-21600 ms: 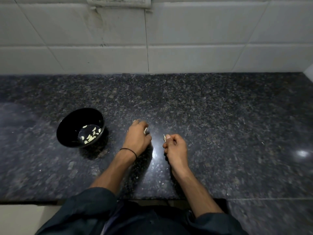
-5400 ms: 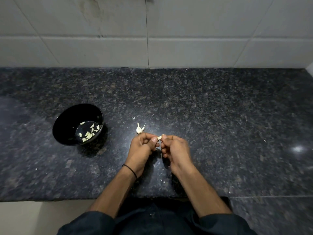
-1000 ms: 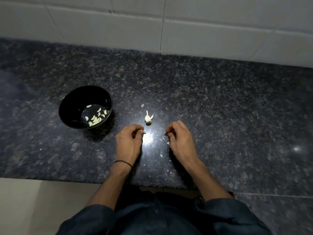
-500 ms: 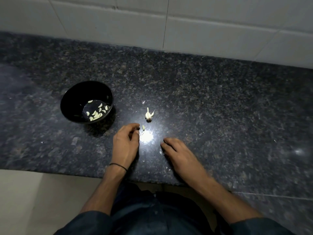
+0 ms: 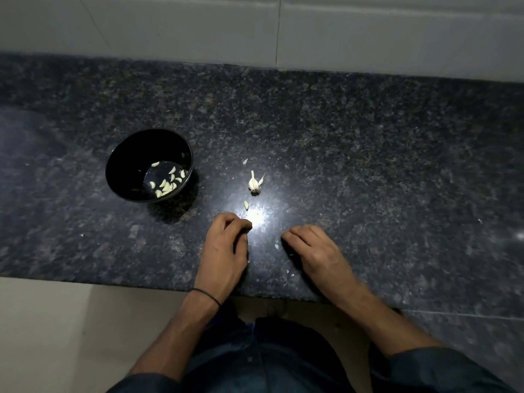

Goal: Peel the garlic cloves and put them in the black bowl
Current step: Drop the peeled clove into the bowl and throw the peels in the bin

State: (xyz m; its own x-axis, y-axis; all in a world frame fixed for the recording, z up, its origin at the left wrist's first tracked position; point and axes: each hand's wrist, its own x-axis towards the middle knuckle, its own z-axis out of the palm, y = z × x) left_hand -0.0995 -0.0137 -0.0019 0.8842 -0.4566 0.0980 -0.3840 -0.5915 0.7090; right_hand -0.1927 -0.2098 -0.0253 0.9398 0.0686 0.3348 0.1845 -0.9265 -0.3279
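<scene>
A small, pale peeled garlic clove is seen lying loose on the dark speckled granite countertop. It is just beyond the left hand, at that hand's 1 o'clock and apart from the fingertips. In the view from a second ago this clove is pinched at the left fingertips. Now it is released onto the stone rather than carried to the round glossy black bowl, which stands at 10 o'clock from that hand. The left fingers are loosely curled, and nothing is visible between them.

The right hand, at 3 o'clock of the left, is laid on the counter with its fingers relaxed and slightly bent, and nothing is gripped by it. A second ago its fingertips are drawn together in a pinch.

A cluster of peeled cloves is gathered in the bottom of the bowl, and no clear addition to it can be made out. The small white remnant of the garlic bulb, with papery tips, is left at 12 o'clock of the loose clove, near it but not touching. Thin white skin flakes are scattered between the hands.

The peeling of this clove is judged finished, but its transfer is not yet done. A fresh pinch on the loose clove is needed, followed by a move toward 10 o'clock. After that, the bulb remnant is judged to be the last piece to be dealt with.
</scene>
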